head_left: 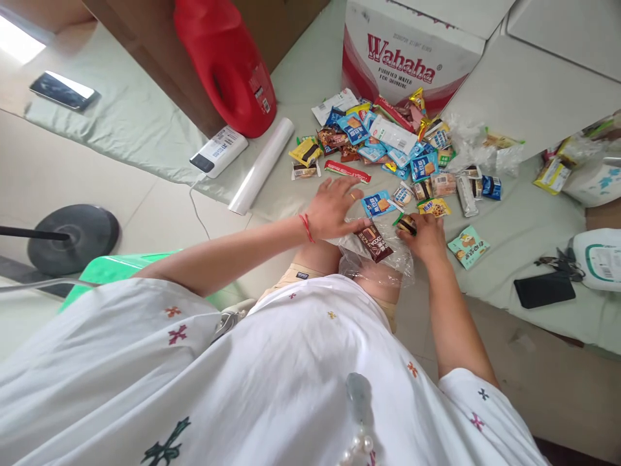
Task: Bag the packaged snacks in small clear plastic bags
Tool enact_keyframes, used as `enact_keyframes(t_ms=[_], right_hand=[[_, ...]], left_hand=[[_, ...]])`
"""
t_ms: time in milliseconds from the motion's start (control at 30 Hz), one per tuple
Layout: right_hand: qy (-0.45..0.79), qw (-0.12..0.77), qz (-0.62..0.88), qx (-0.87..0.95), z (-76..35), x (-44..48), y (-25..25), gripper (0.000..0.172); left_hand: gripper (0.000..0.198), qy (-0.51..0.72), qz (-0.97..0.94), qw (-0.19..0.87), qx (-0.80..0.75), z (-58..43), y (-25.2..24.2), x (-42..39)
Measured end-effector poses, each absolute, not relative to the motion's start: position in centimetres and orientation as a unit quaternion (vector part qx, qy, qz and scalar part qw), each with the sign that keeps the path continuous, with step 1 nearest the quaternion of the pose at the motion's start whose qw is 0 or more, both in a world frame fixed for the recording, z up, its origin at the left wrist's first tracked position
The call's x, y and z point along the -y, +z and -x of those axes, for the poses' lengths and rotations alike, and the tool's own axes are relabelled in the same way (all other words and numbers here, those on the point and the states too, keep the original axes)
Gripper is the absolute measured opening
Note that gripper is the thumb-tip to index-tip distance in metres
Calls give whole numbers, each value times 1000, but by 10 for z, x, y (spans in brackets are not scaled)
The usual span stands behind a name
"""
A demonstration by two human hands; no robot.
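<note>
My left hand (337, 206) has its fingers spread above the near edge of the table, with the thumb tip at a brown cocoa snack packet (377, 243). That packet lies in or on a clear plastic bag (359, 268) over my lap; I cannot tell which. My right hand (427, 238) is closed on a small wrapped snack (405, 224) with a dark middle and a green wrapper edge, at the right of the bag. Just beyond my hands lie a blue snack packet (378, 204), a yellow cookie packet (435, 207) and a red stick packet (347, 171).
A heap of snack packets (373, 133) lies before a Wahaha carton (407, 58). At left are a red jug (228, 71), a plastic film roll (261, 166), a power bank (219, 151) and a phone (64, 90). A mint packet (468, 246) and black wallet-like item (544, 289) lie right.
</note>
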State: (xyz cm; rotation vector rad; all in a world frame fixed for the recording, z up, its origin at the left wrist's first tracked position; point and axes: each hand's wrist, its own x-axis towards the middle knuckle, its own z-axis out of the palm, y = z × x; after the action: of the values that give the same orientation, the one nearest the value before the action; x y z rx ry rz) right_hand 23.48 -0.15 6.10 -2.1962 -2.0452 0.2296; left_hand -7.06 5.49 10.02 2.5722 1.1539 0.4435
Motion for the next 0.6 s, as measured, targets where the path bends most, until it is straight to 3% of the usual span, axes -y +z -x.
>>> enact_keyframes(t_ms=[67,133,200,300,367,467,533,600], right_hand=[[96,33,718,688,-241,-6,65,47],[133,39,708,693,-255,-11,73,43],[201,79,696,685,-279,-16,84,45],[271,157,717,623,-320,-33,102,52],[233,171,773,566,-338,-47,111,55],[80,161,816,549,-334,-62,114,62],[21,163,770,616,-311,-64,107,64],[46,143,708,690,-282,-60,94,60]], left_hand=[[63,149,-892,133,-406,58,91,-35],[50,110,-883,144,-434,52,80,-23],[38,67,-856,171,-483,51,69,-23],[42,42,-804,216,-552,51,59,-40],[44,50,-783,227,-576,48,57,-56],[41,90,-784,231,-569,40,55,-82],[36,118,-790,251,-546,38,53,-98],[34,133,-788,283,-530,40,50,-110]])
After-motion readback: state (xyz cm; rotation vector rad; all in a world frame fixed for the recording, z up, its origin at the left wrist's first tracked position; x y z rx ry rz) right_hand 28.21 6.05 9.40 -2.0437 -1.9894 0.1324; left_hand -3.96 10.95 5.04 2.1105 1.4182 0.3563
